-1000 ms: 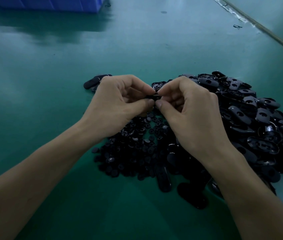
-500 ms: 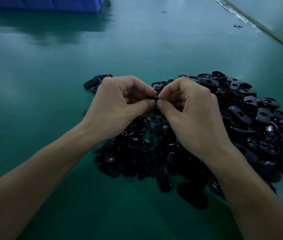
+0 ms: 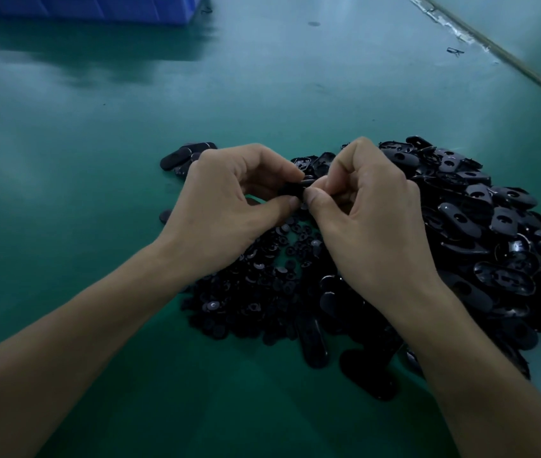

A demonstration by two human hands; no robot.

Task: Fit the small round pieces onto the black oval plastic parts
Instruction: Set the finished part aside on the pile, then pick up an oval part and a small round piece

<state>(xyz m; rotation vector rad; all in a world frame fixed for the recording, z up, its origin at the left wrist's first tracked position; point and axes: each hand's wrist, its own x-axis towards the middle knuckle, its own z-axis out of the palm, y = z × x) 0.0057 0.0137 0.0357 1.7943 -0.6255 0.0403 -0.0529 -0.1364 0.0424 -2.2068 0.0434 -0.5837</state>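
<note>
While the black oval plastic part (image 3: 295,190) is pinched up off the table between both sets of fingertips, we reckon we're right in the middle of the fitting step, pressing a small round piece into it. That round piece is hidden behind our fingers though, so we can't tell if it's seated or only lined up. Our left hand (image 3: 229,206) grips one end of the part, thumb below and forefinger curled over the top. Our right hand (image 3: 371,219) clamps the other end the same way, the two thumb tips nearly touching. Directly under the hands lies the heap of small round black pieces (image 3: 262,285). Off to the right is the much bigger pile of black oval plastic parts (image 3: 494,233), many showing a hole in the middle, so loads left to do by the look of it. A few dark oval parts (image 3: 183,155) lie apart just beyond our left knuckles, maybe finished ones, but we can't say. All of it sits on the green table mat (image 3: 80,193), with a blue plastic bin (image 3: 90,8) well away at the far edge. Next move as we see it: a firm squeeze from both thumbs till the piece sits flush, then set it clear of the unfitted pile and grab a fresh oval and round one
</note>
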